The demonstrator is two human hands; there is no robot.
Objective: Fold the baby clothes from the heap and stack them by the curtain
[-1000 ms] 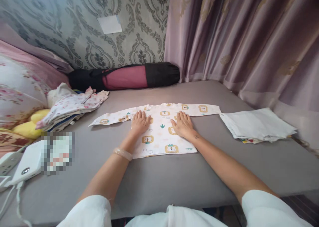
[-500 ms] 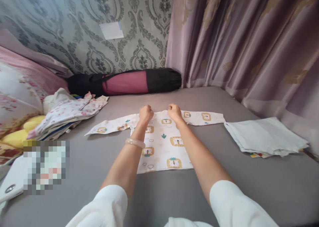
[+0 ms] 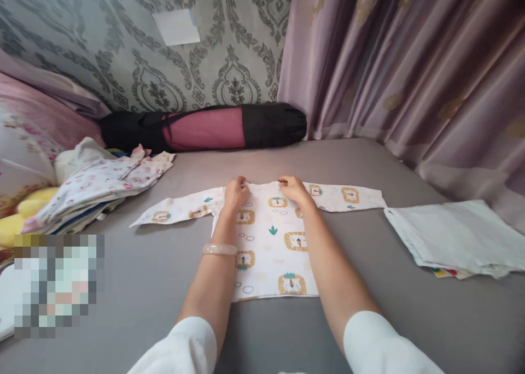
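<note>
Find lion-print shirt (image 3: 273,226) on grey sheet (image 3: 156,286) in front of pink-and-black bag (image 3: 203,128), spread flat, sleeves out. Judge laying-out done or nearly; see body and sleeves unfolded. Note left hand (image 3: 237,192) and right hand (image 3: 292,189) apart, curled at bag-side neck edge; can't tell if pinching. Log white folded stack (image 3: 455,234) front-right of bag, clothes pile (image 3: 109,178) front-left.

Left hand (image 3: 237,192), right hand (image 3: 292,188) touching lion-print shirt (image 3: 268,237) spread on grey surface (image 3: 143,286).
</note>
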